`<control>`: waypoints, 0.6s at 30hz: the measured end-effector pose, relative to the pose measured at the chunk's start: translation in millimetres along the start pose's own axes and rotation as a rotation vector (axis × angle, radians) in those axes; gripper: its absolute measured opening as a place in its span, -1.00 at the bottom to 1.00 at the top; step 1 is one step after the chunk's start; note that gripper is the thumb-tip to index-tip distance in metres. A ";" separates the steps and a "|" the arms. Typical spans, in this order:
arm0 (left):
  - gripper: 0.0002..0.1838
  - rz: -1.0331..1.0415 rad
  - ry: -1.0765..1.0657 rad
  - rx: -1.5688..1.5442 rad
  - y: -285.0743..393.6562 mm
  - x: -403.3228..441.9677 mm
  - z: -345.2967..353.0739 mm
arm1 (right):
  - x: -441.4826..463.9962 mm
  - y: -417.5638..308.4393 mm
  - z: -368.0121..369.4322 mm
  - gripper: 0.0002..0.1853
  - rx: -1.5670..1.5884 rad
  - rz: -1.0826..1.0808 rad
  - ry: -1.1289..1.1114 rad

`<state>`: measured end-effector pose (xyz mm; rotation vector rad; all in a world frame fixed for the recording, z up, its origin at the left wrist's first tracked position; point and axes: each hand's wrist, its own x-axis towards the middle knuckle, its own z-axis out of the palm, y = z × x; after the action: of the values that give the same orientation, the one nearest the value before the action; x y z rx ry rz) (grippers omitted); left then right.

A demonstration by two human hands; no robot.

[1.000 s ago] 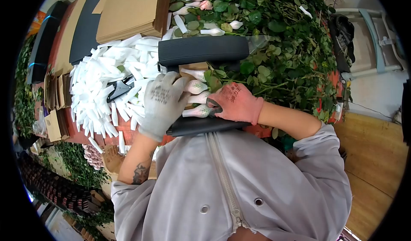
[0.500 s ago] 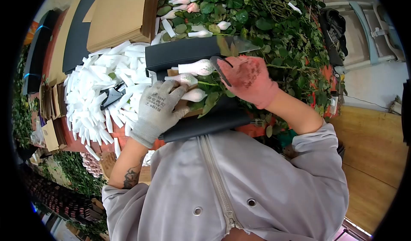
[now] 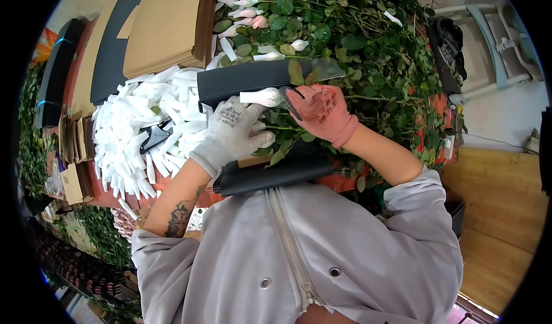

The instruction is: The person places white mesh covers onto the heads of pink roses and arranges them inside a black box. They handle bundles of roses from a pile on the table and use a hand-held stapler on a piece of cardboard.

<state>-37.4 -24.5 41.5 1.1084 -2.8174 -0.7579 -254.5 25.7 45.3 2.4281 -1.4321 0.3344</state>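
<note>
My right hand point(image 3: 326, 114), in a pink-red glove, is closed around the stem of a rose point(image 3: 263, 97) just behind its bud. A white foam net covers that bud, which points left above a black corrugated sheet point(image 3: 253, 82). My left hand point(image 3: 233, 131), in a grey-white glove, curls over other netted roses that lie on the wrapping. Its fingers and palm hide most of their buds. Green stems and leaves point(image 3: 283, 151) come out to the right of it. A rolled black edge of the wrapping point(image 3: 276, 174) lies close to my body.
A heap of white foam sleeves point(image 3: 138, 105) lies at left, with a black stapler-like tool point(image 3: 155, 136) on it. Brown cardboard sheets point(image 3: 167, 28) are stacked behind. Leafy rose stems point(image 3: 368, 42) cover the right side. A folding chair point(image 3: 489, 48) stands far right.
My left hand has moved slightly up and further over the netted roses, hiding more of the buds. The right hand, with its rose, has shifted a little left and down.
</note>
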 end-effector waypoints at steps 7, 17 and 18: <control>-0.59 0.133 0.122 -0.208 4.9 -35.0 3.0 | -6.9 -5.2 32.3 -0.57 -0.265 -0.182 -0.162; -0.69 0.072 0.281 -0.266 -19.0 -30.0 15.8 | 17.3 -26.3 -32.0 -0.68 0.287 -0.055 -0.640; -0.69 0.080 0.273 -0.224 -18.3 -30.6 18.7 | 15.7 -31.2 -29.6 -0.68 0.291 -0.055 -0.646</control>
<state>-6.5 -8.1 21.6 0.9738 -2.4657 -0.8212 -221.0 38.3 73.9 2.9749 -1.6368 -0.3140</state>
